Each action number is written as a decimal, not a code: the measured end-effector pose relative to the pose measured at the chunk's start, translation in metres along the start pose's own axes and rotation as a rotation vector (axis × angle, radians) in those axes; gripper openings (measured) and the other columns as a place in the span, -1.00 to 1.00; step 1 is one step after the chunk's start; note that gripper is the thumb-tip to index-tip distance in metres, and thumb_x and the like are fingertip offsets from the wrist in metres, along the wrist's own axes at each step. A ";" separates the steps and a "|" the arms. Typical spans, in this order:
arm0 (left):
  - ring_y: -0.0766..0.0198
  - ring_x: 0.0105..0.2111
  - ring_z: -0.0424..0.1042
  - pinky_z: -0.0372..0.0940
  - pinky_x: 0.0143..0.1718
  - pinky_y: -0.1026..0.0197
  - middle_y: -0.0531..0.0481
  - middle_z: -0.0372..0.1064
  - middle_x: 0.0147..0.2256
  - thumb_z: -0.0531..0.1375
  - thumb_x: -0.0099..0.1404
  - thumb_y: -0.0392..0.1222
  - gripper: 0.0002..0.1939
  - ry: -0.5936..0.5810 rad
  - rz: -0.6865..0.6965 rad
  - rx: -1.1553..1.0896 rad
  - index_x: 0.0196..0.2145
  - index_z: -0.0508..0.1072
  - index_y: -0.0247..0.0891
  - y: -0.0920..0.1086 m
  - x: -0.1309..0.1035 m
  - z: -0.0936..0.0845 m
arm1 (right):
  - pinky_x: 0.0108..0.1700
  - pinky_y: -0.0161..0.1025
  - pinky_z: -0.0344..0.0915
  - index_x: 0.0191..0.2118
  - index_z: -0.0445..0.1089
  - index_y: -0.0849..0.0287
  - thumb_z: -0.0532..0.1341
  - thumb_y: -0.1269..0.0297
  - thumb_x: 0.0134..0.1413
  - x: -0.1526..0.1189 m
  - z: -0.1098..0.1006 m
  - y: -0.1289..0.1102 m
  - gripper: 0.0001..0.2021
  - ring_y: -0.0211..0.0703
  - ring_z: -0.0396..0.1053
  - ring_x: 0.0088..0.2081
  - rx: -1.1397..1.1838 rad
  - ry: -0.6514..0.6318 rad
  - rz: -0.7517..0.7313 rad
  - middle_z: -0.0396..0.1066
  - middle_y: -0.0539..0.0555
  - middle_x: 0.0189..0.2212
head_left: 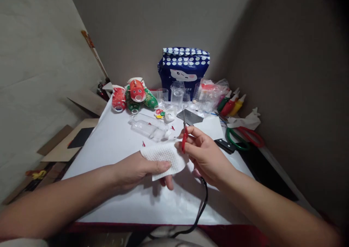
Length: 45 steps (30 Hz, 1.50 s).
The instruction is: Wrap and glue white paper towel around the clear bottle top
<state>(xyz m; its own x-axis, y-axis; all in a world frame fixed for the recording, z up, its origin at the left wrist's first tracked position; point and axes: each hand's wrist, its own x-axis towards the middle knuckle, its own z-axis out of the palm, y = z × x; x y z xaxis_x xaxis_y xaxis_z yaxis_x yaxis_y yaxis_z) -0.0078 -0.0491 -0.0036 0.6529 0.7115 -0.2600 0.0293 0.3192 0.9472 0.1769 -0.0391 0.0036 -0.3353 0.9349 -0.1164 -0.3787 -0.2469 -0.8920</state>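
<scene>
Across a white-covered table [105, 143], everything's laid out, biggest stuff first: a black board [268, 178] lies along the right side, and a blue bag with white dots [185, 67] stands at the back. Left of it sits a little pile of red and green fish figures [137, 90].

Front and center are two bare hands. The left hand [136, 170] has a textured white sheet [158, 154] pinched, thumb on top and the other fingers underneath, so the sheet is up off the tabletop between both hands. The right hand [208, 154] has its thumb and fingers clamped on red-handled scissors [184, 140], blades pointing away toward the bag. Can't tell if those fingers touch the sheet's edge too.

Just past the sheet, clear plastic bottles [147, 129] lie on their sides. Smallest of all, a tiny red piece [173, 128] sits beside them.
</scene>
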 end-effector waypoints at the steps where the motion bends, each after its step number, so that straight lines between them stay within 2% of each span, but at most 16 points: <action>1: 0.25 -0.48 0.45 0.32 -0.34 0.25 -0.10 0.51 -0.53 0.27 0.19 0.02 -0.67 -0.001 -0.042 -0.060 -0.38 0.56 -0.36 -0.002 0.001 -0.001 | -0.48 -0.44 0.16 -0.33 0.24 0.11 0.39 0.40 -0.09 0.003 -0.001 0.002 -0.71 -0.42 0.23 -0.55 0.012 0.011 -0.005 0.32 -0.18 -0.53; 3: 0.28 -0.57 0.42 0.29 -0.48 0.28 -0.05 0.47 -0.59 0.30 0.16 0.04 -0.67 -0.021 -0.107 -0.131 -0.36 0.55 -0.35 -0.006 0.003 -0.004 | -0.43 -0.43 0.18 -0.34 0.24 0.13 0.42 0.38 -0.13 0.008 -0.003 0.006 -0.68 -0.40 0.25 -0.50 0.042 0.007 -0.005 0.32 -0.16 -0.51; 6: 0.28 -0.59 0.41 0.30 -0.50 0.28 -0.06 0.44 -0.62 0.26 0.20 0.02 -0.64 -0.024 -0.108 -0.093 -0.52 0.54 -0.38 -0.007 0.003 -0.010 | -0.36 -0.40 0.22 -0.33 0.28 0.13 0.40 0.27 -0.04 0.011 -0.010 0.012 -0.74 -0.38 0.26 -0.45 0.018 -0.008 -0.041 0.32 -0.12 -0.46; 10: 0.32 -0.58 0.37 0.27 -0.48 0.30 -0.07 0.39 -0.67 0.18 0.29 -0.08 -0.57 0.110 -0.025 0.000 -0.63 0.52 -0.38 0.000 -0.001 -0.018 | -0.43 -0.35 0.18 -0.31 0.34 0.10 0.23 0.11 0.21 0.004 -0.025 0.009 -0.81 -0.31 0.25 -0.46 -0.195 0.051 -0.094 0.30 -0.06 -0.44; 13: 0.34 -0.64 0.34 0.25 -0.55 0.31 -0.07 0.36 -0.68 0.13 0.33 -0.09 -0.53 0.199 -0.031 -0.039 -0.65 0.49 -0.39 0.005 -0.006 -0.020 | -0.47 -0.31 0.11 -0.32 0.40 0.12 0.20 0.03 0.22 -0.008 -0.033 0.002 -0.74 -0.31 0.15 -0.54 -0.334 -0.006 -0.080 0.26 -0.04 -0.50; 15: 0.32 -0.67 0.34 0.27 -0.59 0.30 -0.07 0.35 -0.70 0.14 0.32 -0.08 -0.54 0.233 -0.037 -0.085 -0.64 0.47 -0.39 0.008 -0.008 -0.019 | -0.44 -0.30 0.10 -0.40 0.41 0.15 0.25 0.00 0.16 -0.016 -0.033 -0.002 -0.69 -0.28 0.16 -0.49 -0.422 -0.093 -0.009 0.29 -0.01 -0.48; 17: 0.31 -0.70 0.34 0.28 -0.63 0.30 -0.06 0.34 -0.72 0.15 0.30 -0.03 -0.54 0.255 -0.049 -0.095 -0.64 0.46 -0.39 0.009 -0.008 -0.019 | -0.42 -0.30 0.06 -0.47 0.38 0.18 0.25 -0.07 0.12 -0.023 -0.029 -0.002 -0.62 -0.27 0.12 -0.46 -0.450 -0.232 0.136 0.26 -0.01 -0.52; 19: 0.34 -0.75 0.31 0.21 -0.71 0.34 -0.03 0.34 -0.73 0.19 0.27 0.03 -0.54 0.273 -0.062 -0.088 -0.62 0.46 -0.38 0.009 -0.009 -0.019 | -0.45 -0.31 0.00 -0.52 0.31 0.20 0.23 -0.15 0.09 -0.027 -0.024 0.001 -0.53 -0.30 0.04 -0.49 -0.433 -0.363 0.291 0.16 -0.05 -0.58; 21: 0.39 -0.79 0.28 0.10 -0.77 0.39 -0.01 0.35 -0.72 0.25 0.21 0.05 -0.56 0.288 -0.058 -0.084 -0.61 0.46 -0.38 0.010 -0.009 -0.021 | -0.47 -0.31 -0.07 -0.55 0.23 0.19 0.25 -0.19 0.04 -0.030 -0.019 0.005 -0.49 -0.33 -0.03 -0.52 -0.432 -0.429 0.405 0.07 -0.09 -0.62; 25: 0.48 -0.82 0.20 -0.04 -0.80 0.44 0.03 0.30 -0.75 0.30 0.16 0.04 -0.55 0.319 -0.036 -0.068 -0.66 0.44 -0.40 0.012 -0.010 -0.026 | -0.46 -0.32 -0.06 -0.56 0.17 0.18 0.27 -0.06 0.07 -0.030 -0.015 0.008 -0.56 -0.33 -0.03 -0.51 -0.531 -0.472 0.480 0.04 -0.11 -0.61; 28: 0.53 -0.84 0.12 -0.10 -0.80 0.45 0.07 0.25 -0.77 0.30 0.17 0.04 -0.52 0.375 -0.018 -0.054 -0.71 0.41 -0.39 0.014 -0.011 -0.026 | -0.44 -0.35 -0.01 -0.50 0.24 0.18 0.26 0.02 0.09 -0.032 -0.016 0.005 -0.65 -0.32 0.05 -0.48 -0.553 -0.503 0.525 0.12 -0.09 -0.57; 32: 0.55 -0.86 0.03 -0.14 -0.80 0.44 0.12 0.14 -0.83 0.31 0.14 0.05 -0.51 0.389 -0.011 -0.017 -0.73 0.40 -0.38 0.018 -0.011 -0.024 | -0.45 -0.36 0.01 -0.43 0.36 0.19 0.26 0.00 0.06 -0.035 -0.015 0.007 -0.68 -0.31 0.11 -0.47 -0.509 -0.533 0.558 0.24 -0.05 -0.53; 35: 0.54 -0.86 -0.03 -0.18 -0.81 0.42 0.15 0.06 -0.86 0.29 0.13 0.06 -0.51 0.397 -0.025 0.017 -0.75 0.39 -0.36 0.020 -0.010 -0.021 | -0.46 -0.36 0.00 -0.43 0.34 0.17 0.24 0.03 0.07 -0.035 -0.015 0.012 -0.71 -0.30 0.12 -0.47 -0.493 -0.514 0.546 0.20 -0.06 -0.56; 38: 0.55 -0.86 -0.07 -0.26 -0.82 0.39 0.14 0.08 -0.85 0.30 0.07 0.09 -0.50 0.401 -0.046 0.041 -0.78 0.35 -0.33 0.020 -0.008 -0.020 | -0.48 -0.35 -0.03 -0.46 0.28 0.17 0.20 0.12 0.08 -0.034 -0.016 0.017 -0.76 -0.32 0.05 -0.51 -0.491 -0.497 0.527 0.11 -0.09 -0.60; 42: 0.55 -0.86 -0.11 -0.31 -0.82 0.37 0.16 0.03 -0.87 0.31 0.05 0.03 -0.50 0.363 -0.028 0.055 -0.83 0.27 -0.30 0.018 -0.005 -0.020 | -0.47 -0.33 -0.08 -0.49 0.24 0.18 0.14 0.26 0.07 -0.031 -0.015 0.020 -0.83 -0.33 -0.01 -0.50 -0.459 -0.488 0.486 0.09 -0.09 -0.59; 45: 0.54 -0.84 -0.05 -0.22 -0.80 0.37 0.15 0.02 -0.88 0.29 0.09 -0.02 -0.48 0.309 -0.030 0.083 -0.85 0.23 -0.28 0.017 -0.005 -0.020 | -0.44 -0.31 -0.07 -0.50 0.20 0.18 0.15 0.18 0.11 -0.027 -0.013 0.019 -0.75 -0.31 -0.01 -0.47 -0.420 -0.503 0.422 0.09 -0.07 -0.55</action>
<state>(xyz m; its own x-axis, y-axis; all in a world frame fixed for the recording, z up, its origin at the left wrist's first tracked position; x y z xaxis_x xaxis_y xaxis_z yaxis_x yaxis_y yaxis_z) -0.0259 -0.0346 0.0097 0.3904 0.8629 -0.3210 0.1150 0.3002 0.9469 0.1897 -0.0660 -0.0156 -0.7672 0.5305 -0.3604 0.1926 -0.3454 -0.9185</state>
